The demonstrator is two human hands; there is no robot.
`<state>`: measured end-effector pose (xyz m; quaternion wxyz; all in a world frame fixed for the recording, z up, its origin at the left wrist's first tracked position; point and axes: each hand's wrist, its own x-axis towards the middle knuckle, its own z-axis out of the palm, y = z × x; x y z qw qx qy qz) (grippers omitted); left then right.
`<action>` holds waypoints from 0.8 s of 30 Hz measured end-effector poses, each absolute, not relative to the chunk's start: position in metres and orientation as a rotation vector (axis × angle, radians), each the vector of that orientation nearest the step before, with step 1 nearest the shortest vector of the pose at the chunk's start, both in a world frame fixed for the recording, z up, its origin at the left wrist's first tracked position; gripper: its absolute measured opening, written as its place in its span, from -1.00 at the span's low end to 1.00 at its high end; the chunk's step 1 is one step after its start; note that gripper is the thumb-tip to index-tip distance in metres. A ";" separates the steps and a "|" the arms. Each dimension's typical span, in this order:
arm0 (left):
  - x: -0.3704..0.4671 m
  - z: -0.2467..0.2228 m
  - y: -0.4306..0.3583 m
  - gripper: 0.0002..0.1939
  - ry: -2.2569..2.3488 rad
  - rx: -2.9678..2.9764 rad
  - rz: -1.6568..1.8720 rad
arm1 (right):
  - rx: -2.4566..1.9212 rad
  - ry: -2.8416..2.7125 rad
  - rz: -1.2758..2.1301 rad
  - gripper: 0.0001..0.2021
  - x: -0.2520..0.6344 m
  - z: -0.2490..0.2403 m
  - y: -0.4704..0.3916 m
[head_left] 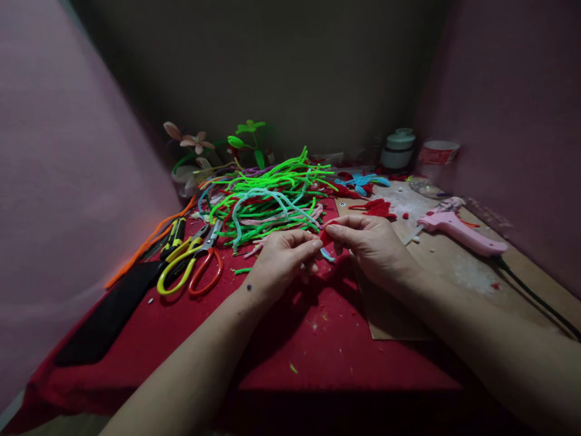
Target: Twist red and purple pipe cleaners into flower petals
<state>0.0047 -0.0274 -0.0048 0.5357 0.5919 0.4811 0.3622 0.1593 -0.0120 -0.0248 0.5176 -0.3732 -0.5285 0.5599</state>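
Red cloth covers the surface [190,339], hemmed by pink walls. Both forearms reach in from the near edge, wrists bent inward. Behind them lies a heap of pipe cleaners [267,200]. Left hand [281,257] and right hand [367,242] meet, fingertips pinching a small red piece [325,235] between them.

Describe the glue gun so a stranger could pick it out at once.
Start at the brown board on the red cloth, right of both hands. The glue gun lies flat there, black cord trailing toward the near right. It is the only pale pink tool; the scissors lie far left.
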 end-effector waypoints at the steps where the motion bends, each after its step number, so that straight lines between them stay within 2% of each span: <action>1: 0.004 -0.006 -0.027 -0.78 1.136 1.370 0.871 | -0.877 -1.235 1.389 -0.82 0.159 -0.026 -0.011; 5: 0.003 -0.009 -0.025 -0.78 1.090 1.243 0.936 | -0.783 -1.160 1.532 -0.79 0.156 -0.033 -0.010; 14: 0.008 -0.007 -0.027 -0.84 1.176 1.280 0.987 | -0.782 -1.029 1.524 -0.77 0.151 -0.032 -0.010; 24: 0.011 -0.011 -0.028 -0.89 1.213 1.435 1.052 | -0.830 -1.080 1.602 -0.91 0.151 -0.037 -0.011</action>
